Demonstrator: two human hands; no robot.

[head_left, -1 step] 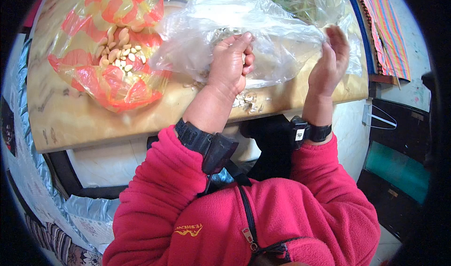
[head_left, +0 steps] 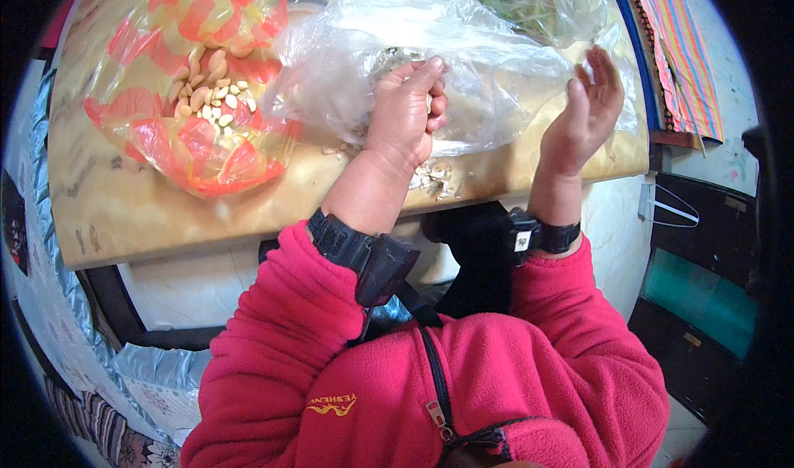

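My left hand (head_left: 407,111) is closed in a fist in front of a crumpled clear plastic bag (head_left: 463,34). A bit of something pale shows between its fingers, but I cannot make out what it is. Further right, my right hand (head_left: 583,114) is raised with its fingers apart and nothing in it, beside the bag's right end. On the left lies a red and yellow plastic bag (head_left: 211,179), its mouth spread open. Small almond-shaped pieces (head_left: 219,100), some cream and some tan, are heaped inside it.
Whitish flakes (head_left: 434,177) are scattered along the table's near edge, below my left hand. At the far right another clear bag holds something green and leafy (head_left: 529,13). A striped cloth (head_left: 682,54) hangs beyond the marbled table's (head_left: 124,220) right side.
My right hand has moved slightly to the right, away from the clear bag, and its fingers have spread. The left hand stays in place.
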